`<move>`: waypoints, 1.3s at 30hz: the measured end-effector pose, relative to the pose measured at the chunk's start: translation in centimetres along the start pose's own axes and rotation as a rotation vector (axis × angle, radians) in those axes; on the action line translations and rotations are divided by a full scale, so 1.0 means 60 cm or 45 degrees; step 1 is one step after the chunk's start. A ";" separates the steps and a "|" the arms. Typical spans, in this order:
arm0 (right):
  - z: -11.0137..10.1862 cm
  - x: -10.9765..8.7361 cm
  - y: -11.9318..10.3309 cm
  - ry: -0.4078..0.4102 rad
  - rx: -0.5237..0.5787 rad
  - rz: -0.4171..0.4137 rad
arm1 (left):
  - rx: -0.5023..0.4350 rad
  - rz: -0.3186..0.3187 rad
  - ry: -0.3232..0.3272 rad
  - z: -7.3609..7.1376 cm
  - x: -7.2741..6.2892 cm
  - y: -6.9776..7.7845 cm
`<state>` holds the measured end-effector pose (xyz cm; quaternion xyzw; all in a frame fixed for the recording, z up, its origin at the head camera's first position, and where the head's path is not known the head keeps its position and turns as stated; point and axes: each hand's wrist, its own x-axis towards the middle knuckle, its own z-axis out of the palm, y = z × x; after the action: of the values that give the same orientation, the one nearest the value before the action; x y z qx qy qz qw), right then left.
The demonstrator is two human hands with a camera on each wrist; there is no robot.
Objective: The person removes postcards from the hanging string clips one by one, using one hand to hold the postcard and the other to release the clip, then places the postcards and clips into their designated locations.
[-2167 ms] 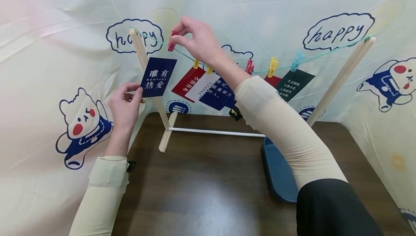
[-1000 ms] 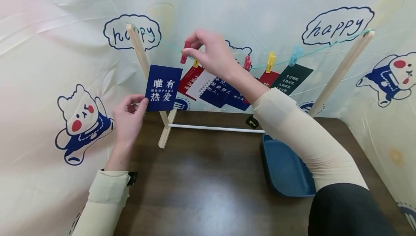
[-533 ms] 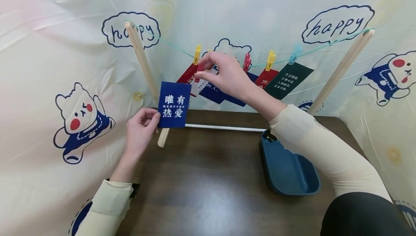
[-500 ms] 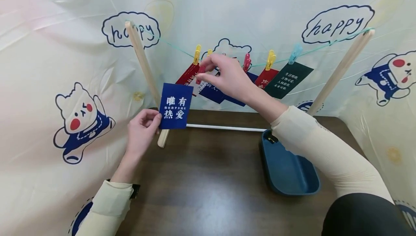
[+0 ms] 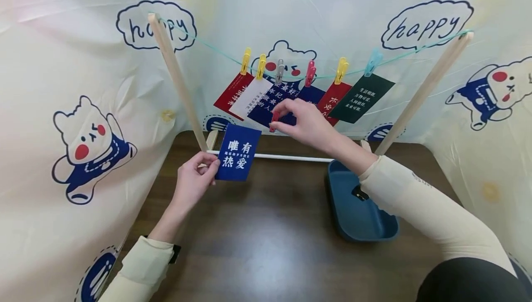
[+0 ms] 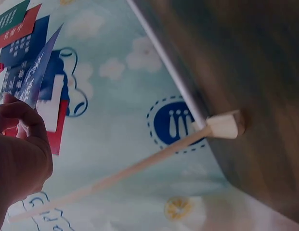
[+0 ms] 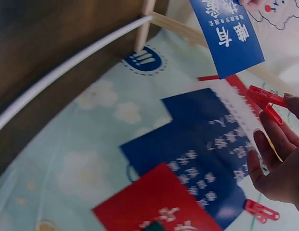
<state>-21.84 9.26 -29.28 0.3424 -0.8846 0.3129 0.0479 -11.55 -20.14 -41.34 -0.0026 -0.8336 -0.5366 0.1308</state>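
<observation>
“Toward twelve o'clock, a thin turquoise cord (image 5: 219, 51) runs between two pale wooden posts (image 5: 178, 85), with six printed rectangular cards (image 5: 334, 99) under small coloured plastic pegs (image 5: 341, 71). Why do they overlap so?”

“The cord sags in its middle, so I'd guess they bunch there. Each seems caught near the top, which leaves much of the lettering showing.”

“And the loose one?”

“You mean the deep-blue card with white lettering (image 5: 238, 153)? It's up in the air, in front of the slim white crossbar (image 5: 291, 157), tipped toward one o'clock. The person's left hand (image 5: 193, 175) pinches it at its eight o'clock edge, thumb on the front. I take it that leaves the top edge free.”

“What about the right hand (image 5: 305, 119)?”

“At two o'clock from that card, pinching a red plastic clothes peg (image 7: 265, 97). The other fingers stand away from it, perhaps for a lighter grip. Peg and card are near each other, apart. Whether the peg's mouth is parted, I can't tell.”

“And that rounded blue tray (image 5: 353, 221)?”

“Four o'clock, on the dark wood-grain table (image 5: 270, 246). Handy for the right side, I'd suppose.”
</observation>
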 end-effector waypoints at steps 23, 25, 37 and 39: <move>0.049 -0.128 0.131 -0.137 0.064 0.280 | 0.144 -0.153 -0.383 0.090 -0.060 -0.055; 0.053 -0.138 0.141 -0.146 0.084 0.306 | 0.158 -0.164 -0.389 0.095 -0.063 -0.057; 0.057 -0.193 0.192 -0.173 0.072 0.341 | 0.241 -0.235 -0.450 0.112 -0.071 -0.077; 0.056 -0.203 0.200 -0.165 0.068 0.344 | 0.278 -0.235 -0.461 0.113 -0.072 -0.079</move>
<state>-19.77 21.13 -41.84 0.2409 -0.9152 0.3172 -0.0610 -9.53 -15.48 -49.18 -0.0083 -0.8934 -0.4436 -0.0711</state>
